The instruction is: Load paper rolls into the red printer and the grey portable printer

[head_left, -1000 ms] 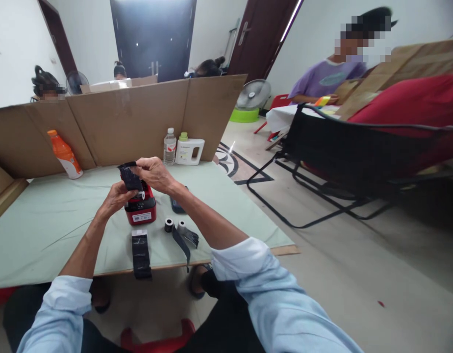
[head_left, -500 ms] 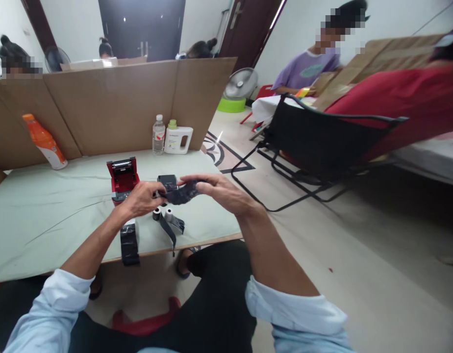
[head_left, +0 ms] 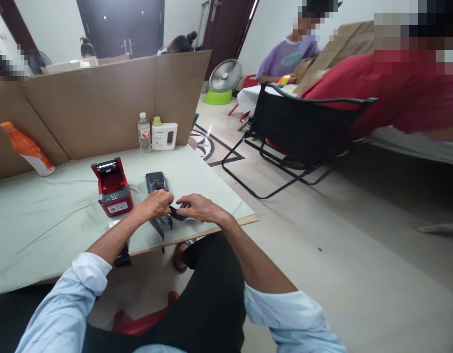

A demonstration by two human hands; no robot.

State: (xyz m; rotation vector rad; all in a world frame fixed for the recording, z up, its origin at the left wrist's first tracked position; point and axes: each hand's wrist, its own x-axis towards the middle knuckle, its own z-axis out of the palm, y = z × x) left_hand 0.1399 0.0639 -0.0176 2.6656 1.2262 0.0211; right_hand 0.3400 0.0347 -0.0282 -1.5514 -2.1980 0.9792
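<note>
Both hands, the left hand [head_left: 158, 204] and right hand [head_left: 197, 208], pinched a crumpled black plastic strip [head_left: 177, 214] just beyond the pale green surface's [head_left: 46, 220] near edge, where a slack grip risked dropping it floorward.

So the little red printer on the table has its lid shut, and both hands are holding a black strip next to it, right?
Not quite. The head view shows the red printer with its lid open, tipped up at the back. The rest holds: it sits on the table, and the left hand and right hand hold a black strip beside it.

No label or print is sharp enough to read.
</note>
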